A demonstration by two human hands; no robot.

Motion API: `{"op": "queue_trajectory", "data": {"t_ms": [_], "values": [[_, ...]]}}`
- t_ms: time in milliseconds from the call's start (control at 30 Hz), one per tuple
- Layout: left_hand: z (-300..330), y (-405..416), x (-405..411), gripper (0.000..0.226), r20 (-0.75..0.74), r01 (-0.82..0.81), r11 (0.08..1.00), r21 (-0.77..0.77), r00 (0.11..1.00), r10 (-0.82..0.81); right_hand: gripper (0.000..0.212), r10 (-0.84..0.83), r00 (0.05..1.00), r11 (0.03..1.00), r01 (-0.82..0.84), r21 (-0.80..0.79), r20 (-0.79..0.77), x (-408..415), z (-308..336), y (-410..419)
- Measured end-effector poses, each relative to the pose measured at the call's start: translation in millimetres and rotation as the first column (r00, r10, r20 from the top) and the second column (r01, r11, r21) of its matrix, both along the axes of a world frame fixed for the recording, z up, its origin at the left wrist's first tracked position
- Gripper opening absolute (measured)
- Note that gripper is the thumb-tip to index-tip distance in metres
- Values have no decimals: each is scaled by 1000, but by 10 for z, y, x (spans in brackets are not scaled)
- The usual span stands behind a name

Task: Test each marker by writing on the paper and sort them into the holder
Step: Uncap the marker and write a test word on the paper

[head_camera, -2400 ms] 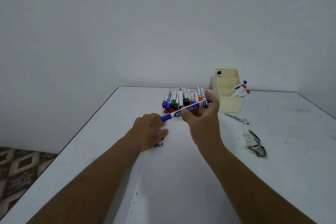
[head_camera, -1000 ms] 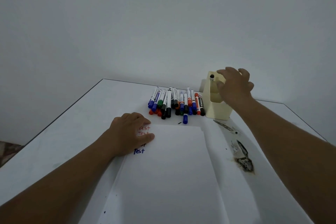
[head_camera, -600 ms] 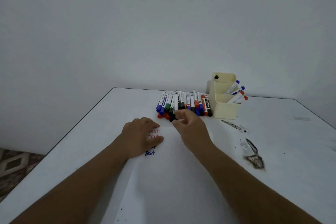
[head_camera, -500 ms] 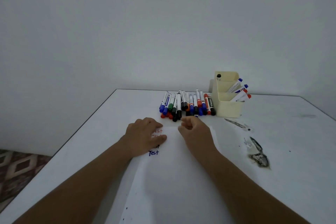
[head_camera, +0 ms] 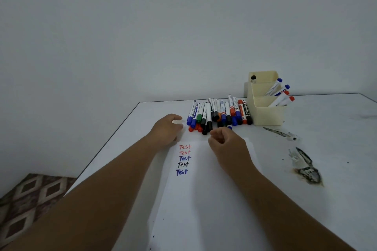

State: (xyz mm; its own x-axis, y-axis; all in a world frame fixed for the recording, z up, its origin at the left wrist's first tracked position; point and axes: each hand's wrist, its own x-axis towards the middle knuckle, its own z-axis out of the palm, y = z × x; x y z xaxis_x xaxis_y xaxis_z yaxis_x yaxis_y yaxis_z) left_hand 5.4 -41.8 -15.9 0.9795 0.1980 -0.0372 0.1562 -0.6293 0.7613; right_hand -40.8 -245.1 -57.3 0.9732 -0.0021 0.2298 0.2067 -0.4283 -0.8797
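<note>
A pile of markers [head_camera: 219, 114] with blue, red, green and black caps lies at the far middle of the table. To its right stands the cream holder [head_camera: 265, 116], with blue and red capped markers [head_camera: 280, 92] leaning in it and a black-topped one [head_camera: 253, 78] at the back. The white paper [head_camera: 204, 199] lies before me, with "Test" [head_camera: 183, 159] written several times in red, blue and black. My left hand [head_camera: 167, 128] rests left of the pile, fingers loosely apart, holding nothing. My right hand [head_camera: 226, 142] is curled at the paper's top edge, beside a loose blue cap [head_camera: 230, 127].
Dark scorched stains [head_camera: 306, 169] and a smaller streak [head_camera: 281, 133] mark the white table [head_camera: 336, 199] to the right of the paper. The table's left edge runs close to my left arm, with patterned floor [head_camera: 30, 199] below it. A plain wall stands behind.
My right hand put the blue marker in the holder and came back to the near side of the pile. My left hand slid off the written words toward the pile, uncovering them.
</note>
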Motion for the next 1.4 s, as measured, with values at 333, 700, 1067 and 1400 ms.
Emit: {"op": "queue_trajectory", "data": {"t_ms": [333, 700, 1067, 1400], "values": [[37, -273, 384, 35, -73, -209, 978, 19, 975, 210, 21, 2, 1000, 997, -1, 71, -8, 31, -33, -13], [-14, -267, 434, 27, -105, -335, 938, -87, 940, 326, 20, -4, 999, 992, 8, 126, -32, 49, -33, -31], [116, -95, -310, 27, 82, -54, 920, -388, 992, 93, 41, 8, 997, 973, 9, 231, -74, 24, 38, -20], [-35, -275, -508, 33, 224, 263, 960, -99, 946, -236, 27, -29, 979, 766, 151, 625, -201, 36, 91, -95]]}}
